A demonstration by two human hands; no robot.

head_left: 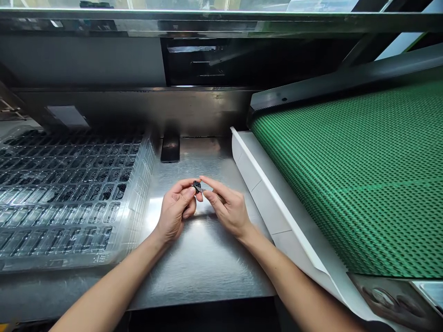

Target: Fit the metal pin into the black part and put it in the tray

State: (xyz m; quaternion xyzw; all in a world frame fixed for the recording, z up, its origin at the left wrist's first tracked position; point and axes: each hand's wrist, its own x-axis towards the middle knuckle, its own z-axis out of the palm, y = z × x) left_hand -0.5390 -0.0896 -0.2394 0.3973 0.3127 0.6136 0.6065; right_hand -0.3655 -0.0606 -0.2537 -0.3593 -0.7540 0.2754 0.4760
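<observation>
A small black part (197,186) is held up over the metal table, near the middle of the head view. My left hand (176,206) is closed on it, thumb and fingers pinching its left side. From the right, my right hand (228,205) reaches in with thumb and index finger pressed around a small, thin metallic piece that touches the black part; its exact shape is too small to tell. Both hands are above the table surface, their fingertips almost meeting.
Stacked clear plastic trays (133,216) with black parts in many compartments stand at the left. A dark flat object (170,148) lies near the table's back wall. At the right, a white sheet-like guard (277,203) runs beside a green conveyor belt (363,161). The metal table (204,267) has a front edge.
</observation>
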